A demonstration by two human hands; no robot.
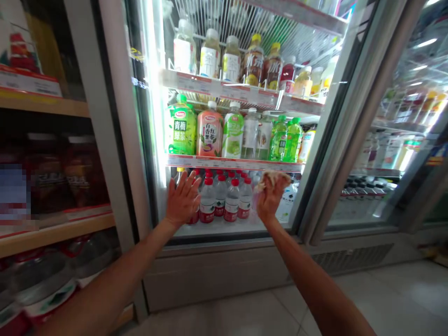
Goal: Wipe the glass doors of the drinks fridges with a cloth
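A glass-doored drinks fridge (224, 240) stands in front of me, lit from inside. My left hand (183, 198) is held up at the lower left of the glass, fingers spread and nothing in it. Lower right, my right hand (271, 196) grips a crumpled light-coloured cloth (276, 179) at the glass. Whether either palm touches the pane I cannot tell for sure. Between the hands, behind the glass, stand water bottles (232, 200) with red caps. A shelf above them holds a green tea bottle (182, 125) and a reddish tea bottle (209, 130).
Wooden shelves (58, 228) with dark bottles and large water jugs (42, 280) flank the fridge on the left. A metal door handle (364, 121) runs along the right side. Beyond it is another fridge section with bottles (367, 191). Below lies a tiled floor (259, 312).
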